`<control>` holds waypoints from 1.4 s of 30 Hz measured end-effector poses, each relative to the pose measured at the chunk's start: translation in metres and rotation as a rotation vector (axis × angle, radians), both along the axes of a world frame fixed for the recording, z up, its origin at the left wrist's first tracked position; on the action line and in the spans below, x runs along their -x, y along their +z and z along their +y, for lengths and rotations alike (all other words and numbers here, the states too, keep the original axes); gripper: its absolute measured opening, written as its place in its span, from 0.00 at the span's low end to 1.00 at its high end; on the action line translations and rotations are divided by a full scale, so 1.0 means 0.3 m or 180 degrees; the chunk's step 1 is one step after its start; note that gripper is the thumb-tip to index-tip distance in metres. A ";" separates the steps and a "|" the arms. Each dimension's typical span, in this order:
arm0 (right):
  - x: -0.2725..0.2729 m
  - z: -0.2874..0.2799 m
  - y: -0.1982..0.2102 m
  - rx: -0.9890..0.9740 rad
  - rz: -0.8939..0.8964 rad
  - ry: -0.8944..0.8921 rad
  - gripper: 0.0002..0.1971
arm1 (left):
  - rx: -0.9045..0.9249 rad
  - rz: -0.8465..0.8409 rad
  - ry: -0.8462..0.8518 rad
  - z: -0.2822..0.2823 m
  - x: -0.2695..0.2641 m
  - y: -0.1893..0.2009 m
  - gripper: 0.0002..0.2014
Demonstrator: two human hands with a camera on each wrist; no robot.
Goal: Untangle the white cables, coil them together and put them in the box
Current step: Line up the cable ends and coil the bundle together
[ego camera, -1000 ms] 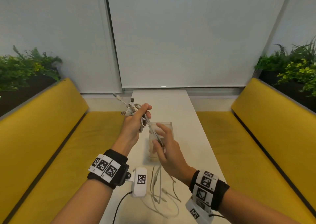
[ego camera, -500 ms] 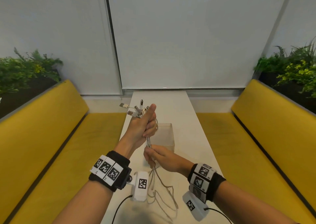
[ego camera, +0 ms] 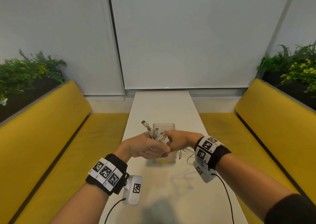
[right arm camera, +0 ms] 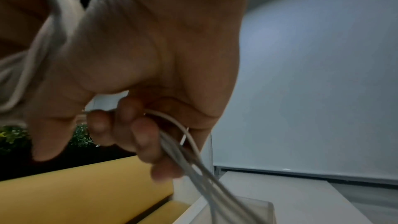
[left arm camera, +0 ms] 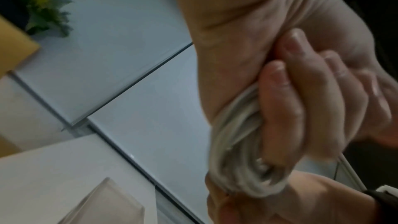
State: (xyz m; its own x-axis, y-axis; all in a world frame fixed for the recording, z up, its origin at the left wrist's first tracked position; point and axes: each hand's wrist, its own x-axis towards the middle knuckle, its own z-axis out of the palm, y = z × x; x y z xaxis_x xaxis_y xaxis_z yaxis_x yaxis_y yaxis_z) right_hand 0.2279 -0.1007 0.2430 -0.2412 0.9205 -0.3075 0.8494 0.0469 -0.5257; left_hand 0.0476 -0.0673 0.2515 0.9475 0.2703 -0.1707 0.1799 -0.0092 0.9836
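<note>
My left hand (ego camera: pixel 148 147) grips a bundle of white cables (ego camera: pixel 158 135) above the near side of the clear plastic box (ego camera: pixel 163 126); several plug ends stick up out of the fist. The left wrist view shows turns of white cables (left arm camera: pixel 239 144) wound round my curled fingers (left arm camera: pixel 286 108). My right hand (ego camera: pixel 179 140) is against the left one, and its curled fingers (right arm camera: pixel 140 135) hold the trailing strands of white cables (right arm camera: pixel 193 156). Those strands hang down to the right of the box toward the table (ego camera: pixel 183 157).
The narrow white table (ego camera: pixel 164 104) runs away from me between two yellow benches (ego camera: pixel 51 138) (ego camera: pixel 266 134). Planters with green plants (ego camera: pixel 25 73) (ego camera: pixel 294 66) stand behind the benches. White blinds (ego camera: pixel 179 35) cover the far wall. A black lead (ego camera: pixel 225 194) runs from my right wrist camera.
Both hands have dropped and come together over the box. My right hand swung from below the left to its right side, carrying the trailing strands up off the table.
</note>
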 end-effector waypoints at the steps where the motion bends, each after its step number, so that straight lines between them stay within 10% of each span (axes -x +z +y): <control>1: -0.006 0.002 0.003 0.0056 -0.0048 0.0055 0.17 | -0.0218 0.0199 -0.0026 -0.007 -0.001 0.003 0.22; 10: -0.048 -0.003 0.056 0.0237 -0.0180 0.0126 0.09 | -0.1537 0.1336 0.0068 -0.037 -0.021 -0.035 0.18; 18: 0.021 0.012 0.027 -0.0190 0.0698 -0.0593 0.16 | -0.1772 0.0615 0.1055 0.043 -0.039 -0.122 0.17; 28: 0.068 0.029 -0.053 -0.0493 0.1785 -0.1380 0.25 | -0.1178 0.0221 0.2237 0.045 -0.102 -0.149 0.31; 33: 0.148 -0.053 -0.072 -0.0646 0.2494 -0.1268 0.11 | -0.0296 -0.0234 0.2713 0.062 -0.123 -0.137 0.29; 42: 0.159 -0.120 -0.195 -0.0034 0.2964 -0.0987 0.15 | 0.0332 -0.1433 0.2370 0.112 -0.092 -0.006 0.17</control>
State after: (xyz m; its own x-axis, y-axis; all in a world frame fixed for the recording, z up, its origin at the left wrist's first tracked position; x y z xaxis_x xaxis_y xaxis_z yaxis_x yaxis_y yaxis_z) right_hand 0.1803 -0.1366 0.1845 -0.1302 0.9856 -0.1082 0.0708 -0.0996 -0.9925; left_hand 0.0753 -0.0337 0.2498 0.5144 0.8493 0.1187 -0.3023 0.0501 0.9519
